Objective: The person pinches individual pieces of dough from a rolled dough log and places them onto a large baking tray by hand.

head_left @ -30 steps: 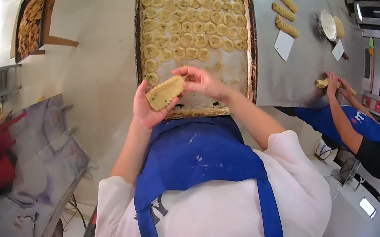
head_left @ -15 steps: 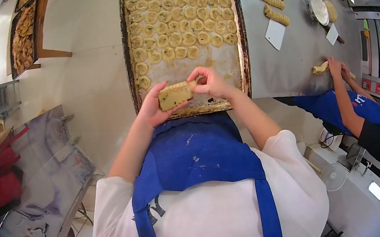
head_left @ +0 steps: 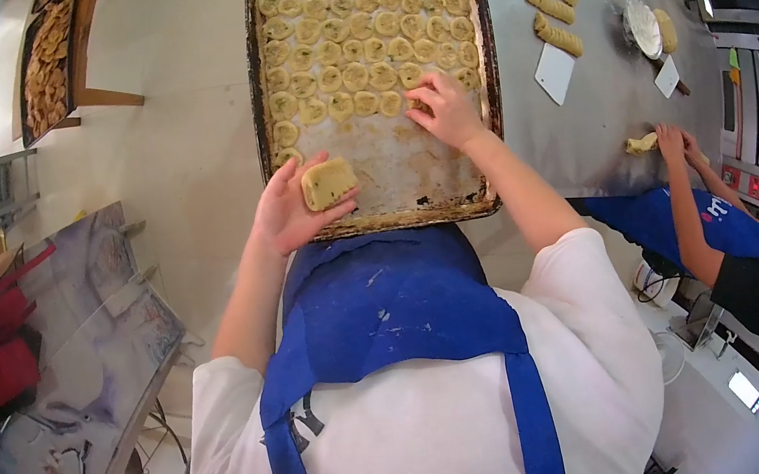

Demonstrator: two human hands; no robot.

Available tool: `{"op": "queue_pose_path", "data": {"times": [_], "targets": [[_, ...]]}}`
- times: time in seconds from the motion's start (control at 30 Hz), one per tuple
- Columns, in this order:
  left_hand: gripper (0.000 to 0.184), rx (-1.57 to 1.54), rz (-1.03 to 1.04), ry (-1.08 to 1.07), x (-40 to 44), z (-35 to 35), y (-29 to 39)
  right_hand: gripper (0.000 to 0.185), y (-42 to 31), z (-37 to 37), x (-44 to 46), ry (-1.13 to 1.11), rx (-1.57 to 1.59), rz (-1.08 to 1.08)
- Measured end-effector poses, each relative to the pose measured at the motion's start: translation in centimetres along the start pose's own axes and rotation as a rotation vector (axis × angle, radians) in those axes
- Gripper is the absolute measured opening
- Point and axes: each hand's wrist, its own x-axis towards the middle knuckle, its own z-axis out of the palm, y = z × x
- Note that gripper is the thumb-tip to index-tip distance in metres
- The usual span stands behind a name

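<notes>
In the head view, my left hand [head_left: 286, 211] cradles a short block of sliced, green-flecked dough [head_left: 330, 184] above the tray's near left part. My right hand [head_left: 447, 111] is over the tray's right side, fingers pinched on a thin dough slice mostly hidden beneath them. Below both hands lies the large metal baking tray [head_left: 391, 189], its rim browned. Flat round dough pieces [head_left: 353, 49] cover its far part in close rows; bare metal shows nearer to me, with a few rounds down the left edge.
On the metal table [head_left: 616, 109] at right lie several dough logs [head_left: 557, 35], a white scraper [head_left: 556, 72] and a bowl with white contents [head_left: 640, 26]. A co-worker's hands [head_left: 673, 143] handle dough [head_left: 641, 143] there. Another filled tray [head_left: 48, 67] stands far left.
My right hand has moved from the dough block forward and right to the tray, carrying a slice. My left hand has shifted slightly left with the block, its fingers more opened out.
</notes>
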Motion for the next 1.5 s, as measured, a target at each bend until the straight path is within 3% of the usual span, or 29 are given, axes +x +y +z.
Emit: {"op": "queue_pose_path", "data": {"times": [0.07,0.17,0.37,0.5,0.6,0.7,0.83,0.93,1.0,1.07,1.2,1.4,1.5], "targets": [[0.061,-0.02,-0.003,-0.03,-0.2,0.0,-0.2,0.041,-1.0,-1.0,0.7,0.052,-0.103,-0.002],[0.063,-0.027,-0.002,-0.058,0.1,0.1,-0.8,0.047,-1.8,0.7,3.5,0.193,-0.164,0.187],[0.061,0.091,-0.041,-0.006,0.2,0.5,-0.9,0.057,-0.9,2.8,4.6,0.044,-0.333,0.158],[0.058,0.16,-0.045,0.023,0.2,1.3,-1.0,0.061,-1.1,2.7,5.0,0.048,-0.33,0.263],[0.058,0.16,-0.035,0.016,-0.1,0.9,-0.9,0.06,0.0,3.1,5.5,0.25,-0.284,0.229],[0.058,0.186,-0.037,0.093,-0.3,1.2,-0.8,0.058,0.0,2.9,5.8,0.194,-0.311,0.136],[0.06,0.092,-0.057,0.092,0.8,1.5,-0.6,0.04,-2.1,0.6,5.6,0.204,-0.099,0.255],[0.062,-0.026,-0.041,-0.074,1.1,2.1,-0.4,0.039,-4.6,-0.8,3.0,-0.278,0.945,0.331],[0.064,-0.095,-0.073,-0.126,1.4,1.0,-0.1,0.041,-9.1,-2.7,0.1,-0.245,1.275,0.201],[0.066,-0.196,-0.13,-0.138,1.7,0.2,-0.1,0.039,-10.4,-1.7,-1.6,-0.249,1.349,0.317],[0.062,-0.086,-0.154,0.011,1.7,-0.1,0.1,0.034,-11.4,-0.9,-3.0,-0.231,1.443,0.445],[0.05,0.397,-0.077,0.194,1.6,1.5,-1.3,0.034,-11.1,-2.2,-3.6,-0.306,1.162,0.43],[0.041,0.581,0.086,0.244,1.8,1.8,-3.0,0.036,-9.7,-0.9,-3.9,-0.169,0.919,0.276]]}}
